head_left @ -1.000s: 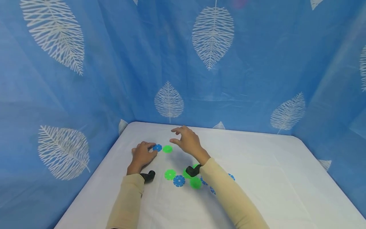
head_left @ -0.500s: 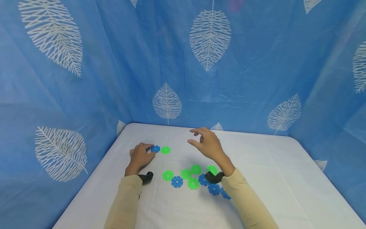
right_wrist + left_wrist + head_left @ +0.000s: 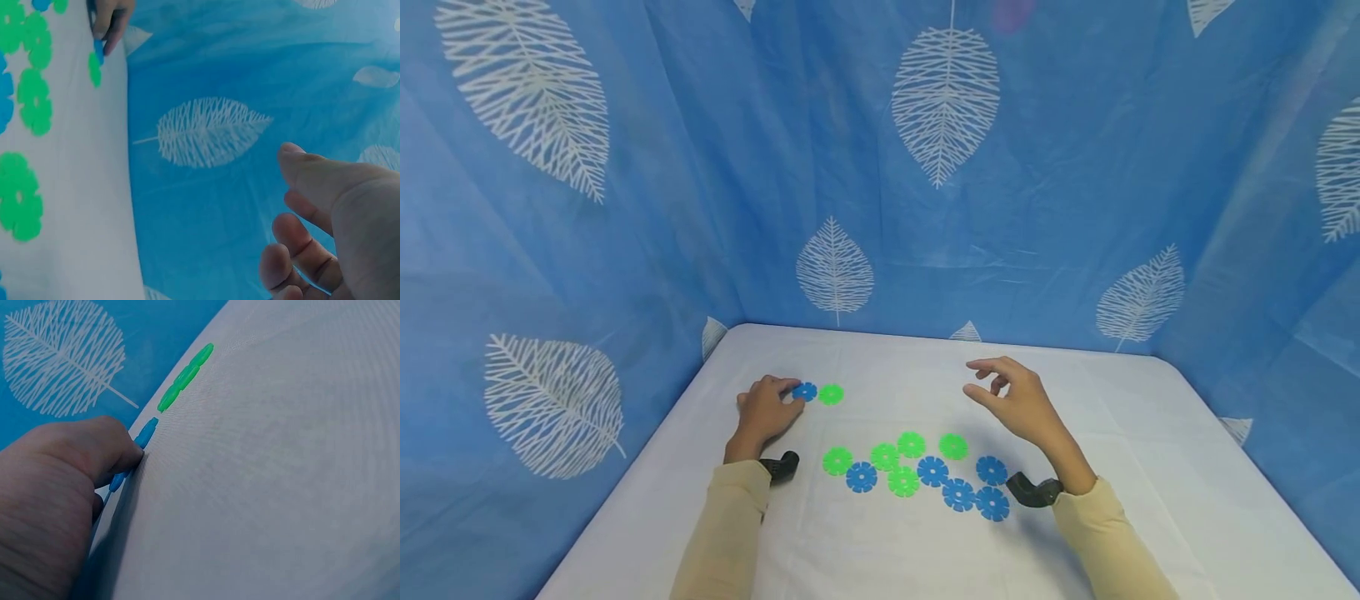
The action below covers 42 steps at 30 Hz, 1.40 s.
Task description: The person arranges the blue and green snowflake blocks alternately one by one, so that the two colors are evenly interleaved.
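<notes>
At the table's far left, my left hand (image 3: 765,412) holds a notched blue plastic disc (image 3: 806,392) flat on the cloth, its thumb and index finger at the disc's edges. A notched green disc (image 3: 831,394) lies just right of it. In the left wrist view the thumb covers part of the blue disc (image 3: 147,432), with the green disc (image 3: 185,378) beyond. My right hand (image 3: 1018,404) hovers above the table on the right, thumb and fingers apart, nothing between them. The right wrist view shows the same hand (image 3: 350,212) with loosely bent fingers.
Several more notched discs lie in a loose group mid-table, among them a green disc (image 3: 838,461), a blue disc (image 3: 861,477) and another blue disc (image 3: 992,503). Some touch or overlap. A white cloth (image 3: 865,550) covers the table; a blue leaf-print curtain (image 3: 1037,208) surrounds it.
My right hand has moved right, away from the green disc beside my left hand, uncovering discs in the middle group. My left hand stays at the blue disc.
</notes>
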Each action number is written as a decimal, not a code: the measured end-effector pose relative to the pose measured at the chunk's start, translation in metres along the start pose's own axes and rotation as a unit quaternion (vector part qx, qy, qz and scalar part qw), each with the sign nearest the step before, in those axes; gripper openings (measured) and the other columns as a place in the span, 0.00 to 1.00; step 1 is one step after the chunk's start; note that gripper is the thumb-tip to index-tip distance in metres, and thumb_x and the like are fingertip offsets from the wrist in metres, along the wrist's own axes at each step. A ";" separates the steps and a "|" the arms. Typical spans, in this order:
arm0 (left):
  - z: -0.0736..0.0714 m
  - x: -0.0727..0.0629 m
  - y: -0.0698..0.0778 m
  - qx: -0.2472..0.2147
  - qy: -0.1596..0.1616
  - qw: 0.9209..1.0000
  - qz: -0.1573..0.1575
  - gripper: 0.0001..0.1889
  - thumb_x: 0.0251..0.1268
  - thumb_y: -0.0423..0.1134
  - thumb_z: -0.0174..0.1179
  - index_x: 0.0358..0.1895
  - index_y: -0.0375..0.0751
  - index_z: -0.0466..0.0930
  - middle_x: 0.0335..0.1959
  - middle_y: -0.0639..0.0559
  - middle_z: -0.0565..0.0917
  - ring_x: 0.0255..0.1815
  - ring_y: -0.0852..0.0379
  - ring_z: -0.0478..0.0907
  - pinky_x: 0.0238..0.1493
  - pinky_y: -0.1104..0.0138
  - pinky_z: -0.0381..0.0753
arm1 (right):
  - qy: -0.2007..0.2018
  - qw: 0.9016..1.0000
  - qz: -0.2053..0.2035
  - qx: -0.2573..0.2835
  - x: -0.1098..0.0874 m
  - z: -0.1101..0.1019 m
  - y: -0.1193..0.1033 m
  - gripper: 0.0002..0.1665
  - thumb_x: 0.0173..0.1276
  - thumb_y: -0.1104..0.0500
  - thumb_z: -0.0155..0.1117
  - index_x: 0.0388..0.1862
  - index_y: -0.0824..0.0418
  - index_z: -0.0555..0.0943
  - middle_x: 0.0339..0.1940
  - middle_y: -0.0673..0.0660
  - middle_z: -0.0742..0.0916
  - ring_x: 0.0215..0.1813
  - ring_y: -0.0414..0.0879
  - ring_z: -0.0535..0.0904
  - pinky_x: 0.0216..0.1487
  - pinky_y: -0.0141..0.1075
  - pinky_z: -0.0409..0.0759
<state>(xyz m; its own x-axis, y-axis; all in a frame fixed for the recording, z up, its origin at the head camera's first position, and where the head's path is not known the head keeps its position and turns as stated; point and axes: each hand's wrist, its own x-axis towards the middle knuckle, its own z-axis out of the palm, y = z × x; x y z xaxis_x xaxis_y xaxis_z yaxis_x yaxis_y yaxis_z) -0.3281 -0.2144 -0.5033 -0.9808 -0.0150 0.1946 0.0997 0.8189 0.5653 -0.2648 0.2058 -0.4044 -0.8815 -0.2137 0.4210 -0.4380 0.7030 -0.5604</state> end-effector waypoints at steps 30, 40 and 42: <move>0.006 -0.001 -0.002 0.003 0.002 1.000 0.000 0.23 0.60 0.49 0.62 0.59 0.50 0.83 0.55 0.43 0.81 0.57 0.43 0.75 0.52 0.48 0.59 | -0.223 0.965 0.081 0.116 -0.052 -0.005 0.091 0.22 0.66 0.51 0.70 0.56 0.57 0.83 0.43 0.55 0.83 0.34 0.42 0.78 0.32 0.34 0.75; 0.007 0.002 -0.004 0.006 0.003 1.000 0.002 0.23 0.61 0.50 0.63 0.60 0.50 0.83 0.55 0.43 0.81 0.57 0.43 0.75 0.51 0.48 0.59 | -0.260 0.951 0.059 0.155 -0.055 0.000 0.099 0.24 0.59 0.56 0.76 0.55 0.59 0.83 0.40 0.60 0.82 0.30 0.40 0.71 0.34 0.34 0.71; 0.006 0.002 -0.005 0.006 0.005 1.000 0.001 0.23 0.61 0.49 0.63 0.60 0.49 0.83 0.55 0.43 0.81 0.57 0.43 0.75 0.50 0.49 0.59 | -0.270 0.949 0.051 0.158 -0.055 0.002 0.097 0.26 0.57 0.57 0.77 0.55 0.59 0.83 0.41 0.60 0.82 0.29 0.39 0.70 0.33 0.34 0.71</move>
<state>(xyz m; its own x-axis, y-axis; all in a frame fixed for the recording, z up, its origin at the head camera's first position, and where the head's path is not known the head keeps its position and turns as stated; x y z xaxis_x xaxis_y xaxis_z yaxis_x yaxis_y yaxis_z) -0.3314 -0.2150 -0.5109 -0.9788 -0.0200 0.2038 0.0987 0.8259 0.5551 -0.2592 0.2845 -0.4836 -0.8465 -0.5317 -0.0246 -0.3019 0.5176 -0.8006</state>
